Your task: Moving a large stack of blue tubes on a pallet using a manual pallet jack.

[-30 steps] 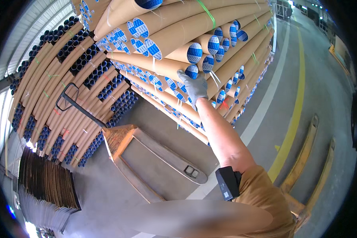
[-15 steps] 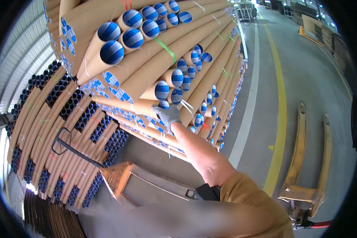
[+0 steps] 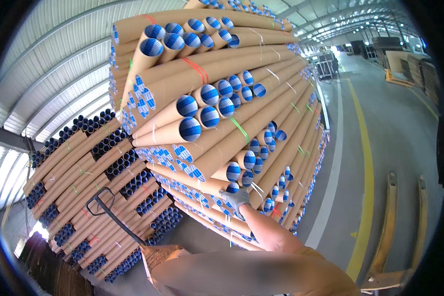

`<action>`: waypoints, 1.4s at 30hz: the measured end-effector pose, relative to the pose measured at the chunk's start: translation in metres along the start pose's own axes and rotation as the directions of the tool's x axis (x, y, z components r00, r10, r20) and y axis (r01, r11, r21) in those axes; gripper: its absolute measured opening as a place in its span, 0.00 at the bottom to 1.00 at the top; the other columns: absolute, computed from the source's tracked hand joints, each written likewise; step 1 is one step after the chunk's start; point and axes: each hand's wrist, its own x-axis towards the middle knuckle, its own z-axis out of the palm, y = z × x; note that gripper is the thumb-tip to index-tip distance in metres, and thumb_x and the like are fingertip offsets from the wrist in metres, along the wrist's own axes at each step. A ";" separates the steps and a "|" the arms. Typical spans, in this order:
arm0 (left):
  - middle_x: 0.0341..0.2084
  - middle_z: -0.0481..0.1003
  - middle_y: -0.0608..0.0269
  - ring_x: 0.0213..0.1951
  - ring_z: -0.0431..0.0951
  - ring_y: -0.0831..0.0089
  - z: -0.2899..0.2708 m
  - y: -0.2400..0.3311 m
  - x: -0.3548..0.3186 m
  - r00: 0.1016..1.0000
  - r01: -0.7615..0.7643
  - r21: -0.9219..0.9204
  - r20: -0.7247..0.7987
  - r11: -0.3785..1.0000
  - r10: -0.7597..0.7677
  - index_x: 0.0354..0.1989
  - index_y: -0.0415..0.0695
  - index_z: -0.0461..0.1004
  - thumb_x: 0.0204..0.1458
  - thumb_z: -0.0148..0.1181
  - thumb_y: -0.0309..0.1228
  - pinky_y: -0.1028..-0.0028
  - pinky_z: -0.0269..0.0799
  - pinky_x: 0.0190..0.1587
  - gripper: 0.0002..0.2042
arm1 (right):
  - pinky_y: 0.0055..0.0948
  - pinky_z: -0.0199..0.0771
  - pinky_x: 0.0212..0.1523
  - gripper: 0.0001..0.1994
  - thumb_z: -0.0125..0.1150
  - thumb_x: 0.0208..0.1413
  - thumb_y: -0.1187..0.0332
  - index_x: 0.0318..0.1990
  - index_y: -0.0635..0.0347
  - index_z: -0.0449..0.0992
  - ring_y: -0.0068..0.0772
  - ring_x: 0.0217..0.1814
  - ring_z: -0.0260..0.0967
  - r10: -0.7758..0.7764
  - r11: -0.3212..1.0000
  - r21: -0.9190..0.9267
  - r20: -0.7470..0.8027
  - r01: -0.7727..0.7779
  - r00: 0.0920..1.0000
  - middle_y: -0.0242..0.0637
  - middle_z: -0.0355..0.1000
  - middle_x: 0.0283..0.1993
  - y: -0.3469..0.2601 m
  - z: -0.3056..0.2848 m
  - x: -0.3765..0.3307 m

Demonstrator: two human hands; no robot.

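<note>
My right hand point(image 3: 238, 198), in a grey work glove, reaches up from the lower right. Its fingers are curled at the mouth of a brown cardboard tube point(image 3: 233, 188) with a blue lining, low in a tall stack. Part of the grip is hidden by the glove. Around the hand lie more tubes of the same kind, such as a tube point(image 3: 233, 171) just above it. Green, red and white straps tie the bundles; a white strap point(image 3: 257, 191) runs just right of my hand. My left hand is out of view.
A second stack of tubes point(image 3: 91, 197) stands at left. In front of it is a pallet jack with a black handle point(image 3: 101, 201) and an orange body point(image 3: 158, 259). Yellow forks point(image 3: 384, 229) lie at right, beside a yellow floor line point(image 3: 367, 197).
My view has tilted upward, so more roof and upper stack show and things sit lower in the picture. The right hand stays at the same tube mouth.
</note>
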 end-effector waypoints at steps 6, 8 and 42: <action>0.30 0.75 0.65 0.26 0.72 0.74 0.019 -0.001 0.007 1.000 -0.012 -0.053 -0.002 0.999 0.012 0.43 0.42 0.73 0.47 0.61 0.33 0.74 0.68 0.28 0.15 | 0.33 0.71 0.41 0.38 0.64 0.34 0.41 0.38 0.75 0.73 0.44 0.42 0.73 -0.057 0.990 -0.124 0.032 0.061 0.998 0.56 0.73 0.37 0.008 -0.003 0.007; 0.30 0.75 0.66 0.26 0.72 0.74 0.024 -0.005 0.003 1.000 -0.012 -0.075 -0.012 0.997 0.011 0.43 0.42 0.73 0.47 0.61 0.33 0.74 0.68 0.28 0.15 | 0.33 0.71 0.41 0.39 0.64 0.34 0.41 0.41 0.75 0.72 0.45 0.42 0.73 -0.062 0.991 -0.118 0.068 0.070 0.996 0.55 0.73 0.40 0.006 -0.007 0.007; 0.26 0.75 0.65 0.24 0.72 0.74 0.004 -0.288 -0.365 0.857 0.499 -0.301 0.029 0.813 -0.515 0.41 0.41 0.73 0.48 0.60 0.32 0.73 0.69 0.27 0.13 | 0.36 0.75 0.31 0.14 0.54 0.54 0.58 0.43 0.55 0.70 0.32 0.30 0.73 0.671 0.732 -0.407 0.289 -0.547 0.682 0.35 0.73 0.32 0.234 -0.309 -0.216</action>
